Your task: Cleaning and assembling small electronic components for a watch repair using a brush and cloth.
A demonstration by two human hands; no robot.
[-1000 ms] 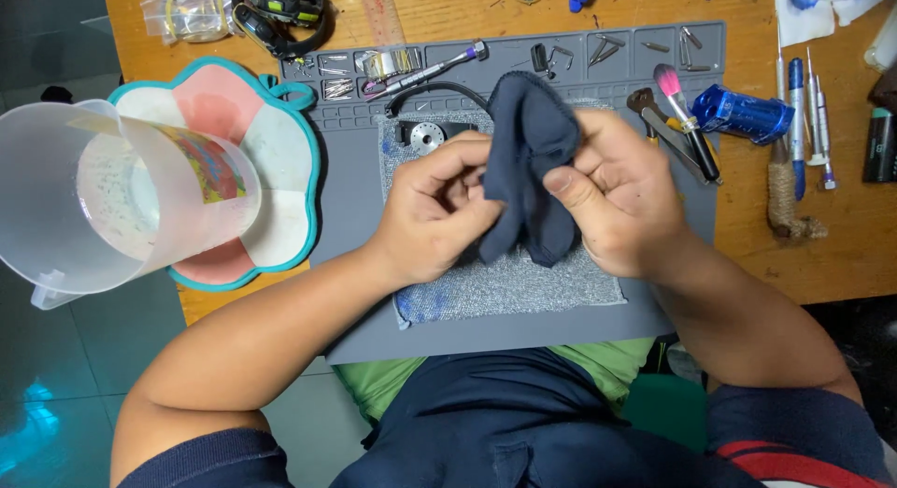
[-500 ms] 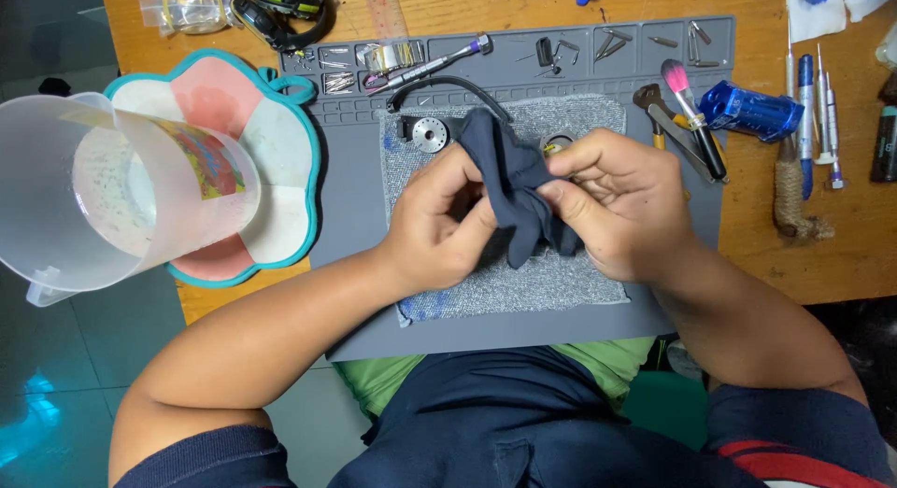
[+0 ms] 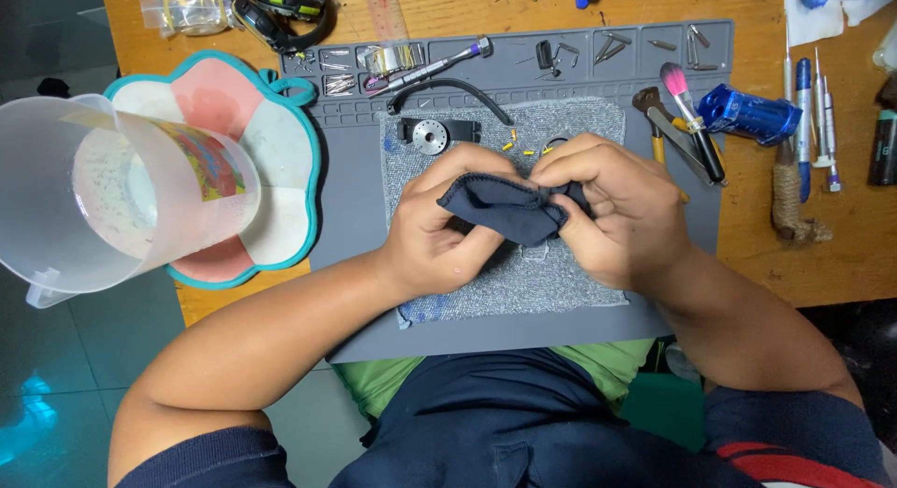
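The left hand and the right hand meet over the middle of the work area, both closed on a small dark blue cloth. The left hand pinches the cloth's left edge between thumb and fingers; the right hand's fingers curl over its right end, which is bunched and partly hidden under them. The cloth is held just above a grey textured pad, which lies on a larger grey work mat with small compartments along its far edge.

At 12 o'clock from the hands, on the pad, sits a small black part with a round metal disc, and a black curved cable arcs above it. A few tiny yellow bits lie scattered just beyond the fingertips. Farther toward 12 o'clock a slim metal screwdriver rests across the mat's compartments.

At 2 o'clock, at the mat's right edge, lie a pink-bristled brush and, beyond it on the wooden counter, a shiny blue cylinder. More slim tools lie at 3 o'clock near the counter's right edge.

At 9 o'clock, well apart from the hands, a clear plastic jug stands over a flower-shaped tray with a teal rim.
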